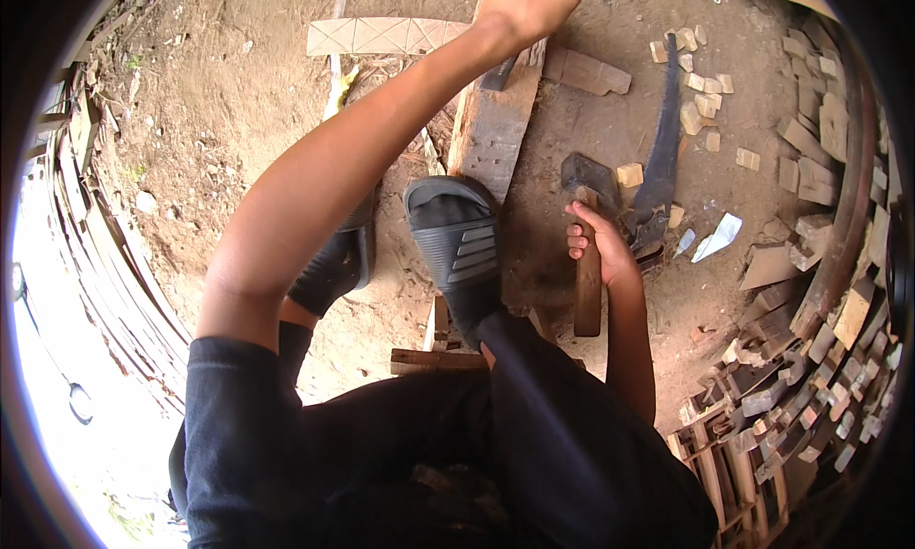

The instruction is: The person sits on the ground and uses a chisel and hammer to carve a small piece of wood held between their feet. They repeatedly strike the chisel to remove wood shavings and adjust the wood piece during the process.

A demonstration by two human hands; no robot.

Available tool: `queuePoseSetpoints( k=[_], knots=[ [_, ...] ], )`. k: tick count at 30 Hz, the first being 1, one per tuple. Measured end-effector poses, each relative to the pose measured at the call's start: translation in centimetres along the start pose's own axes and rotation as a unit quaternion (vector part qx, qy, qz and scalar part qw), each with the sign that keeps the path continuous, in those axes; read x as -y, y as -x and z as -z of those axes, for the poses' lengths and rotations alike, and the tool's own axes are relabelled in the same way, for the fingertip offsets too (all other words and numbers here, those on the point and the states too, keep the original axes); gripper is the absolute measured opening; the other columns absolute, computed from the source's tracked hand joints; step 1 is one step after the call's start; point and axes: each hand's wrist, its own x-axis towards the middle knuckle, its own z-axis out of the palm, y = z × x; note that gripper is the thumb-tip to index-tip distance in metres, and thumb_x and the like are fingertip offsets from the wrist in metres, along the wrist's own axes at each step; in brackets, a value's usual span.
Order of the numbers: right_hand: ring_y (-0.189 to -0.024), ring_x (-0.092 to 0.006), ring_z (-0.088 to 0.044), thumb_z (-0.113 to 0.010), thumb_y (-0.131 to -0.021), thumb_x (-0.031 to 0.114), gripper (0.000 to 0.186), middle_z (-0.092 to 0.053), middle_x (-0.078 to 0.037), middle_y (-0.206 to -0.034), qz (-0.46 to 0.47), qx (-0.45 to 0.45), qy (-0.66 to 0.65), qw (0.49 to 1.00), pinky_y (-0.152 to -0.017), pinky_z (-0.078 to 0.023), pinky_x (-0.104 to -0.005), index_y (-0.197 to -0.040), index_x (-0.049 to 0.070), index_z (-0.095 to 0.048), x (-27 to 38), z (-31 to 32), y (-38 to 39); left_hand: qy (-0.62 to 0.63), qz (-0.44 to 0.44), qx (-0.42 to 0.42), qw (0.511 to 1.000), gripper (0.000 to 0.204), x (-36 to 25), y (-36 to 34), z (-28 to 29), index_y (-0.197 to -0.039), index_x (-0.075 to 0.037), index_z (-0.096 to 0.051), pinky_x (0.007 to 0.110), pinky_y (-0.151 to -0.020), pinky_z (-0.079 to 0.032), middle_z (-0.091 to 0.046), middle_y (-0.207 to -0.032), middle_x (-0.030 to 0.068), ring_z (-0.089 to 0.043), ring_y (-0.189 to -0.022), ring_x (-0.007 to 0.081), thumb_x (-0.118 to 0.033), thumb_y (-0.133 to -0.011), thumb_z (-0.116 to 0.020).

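Note:
My right hand (610,252) is wrapped round the wooden handle (588,296) of a hammer, whose dark, blocky head (589,175) is low over the dirt. At the top edge, my left hand (534,4) is closed above the far end of a plank (498,134); what it grips, if anything, is hidden. A small dark piece (498,75) shows on the plank below my left wrist. My foot in a grey-striped slide sandal (457,230) presses on the plank's near end.
A handsaw (662,139) lies on the ground at right, beside several small wood blocks (701,106). A flat board with crossed lines (386,36) lies at far left. Stacked wood offcuts (815,377) line the right side. A low wooden seat (434,360) is under me.

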Motion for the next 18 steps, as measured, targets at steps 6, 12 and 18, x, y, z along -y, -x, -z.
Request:
queuePoseSetpoints(
  k=[6, 12, 18],
  knots=[
    [-0.05, -0.0048, -0.039, -0.06, -0.09, 0.029, 0.029, -0.041, 0.005, -0.065, -0.013, -0.019, 0.012, 1.0, -0.047, -0.034, -0.0218, -0.106, 0.008, -0.049, 0.6, -0.4, 0.1, 0.033, -0.017, 0.074, 0.997, 0.025, 0.9, -0.9, 0.4, -0.066, 0.004, -0.06, 0.039, -0.055, -0.046, -0.058, -0.057, 0.019, -0.061, -0.057, 0.0202, -0.02, -0.072, -0.058],
    [-0.047, -0.0044, -0.043, -0.066, -0.085, 0.02, 0.022, -0.047, 0.004, -0.063, 0.067, -0.077, 0.214, 0.971, -0.042, -0.038, -0.0214, -0.102, 0.008, -0.056, 2.7, -1.6, 1.3, 0.022, -0.021, 0.048, 0.998, 0.024, 1.0, -0.9, -0.2, -0.063, 0.003, -0.058, 0.037, -0.052, -0.044, -0.054, -0.053, 0.0125, -0.054, -0.053, 0.0157, -0.02, -0.072, -0.057],
    [-0.042, -0.0043, -0.044, -0.072, -0.077, 0.024, 0.035, -0.049, 0.005, -0.059, 0.267, -0.177, 0.406, 0.856, -0.036, -0.037, -0.0192, -0.109, 0.014, -0.061, 14.2, -8.4, 7.0, 0.035, -0.013, 0.035, 0.999, 0.021, 1.5, -0.8, 0.5, -0.063, 0.002, -0.057, 0.038, -0.051, -0.043, -0.054, -0.052, 0.0126, -0.053, -0.051, 0.0176, -0.017, -0.071, -0.057]
  ],
)
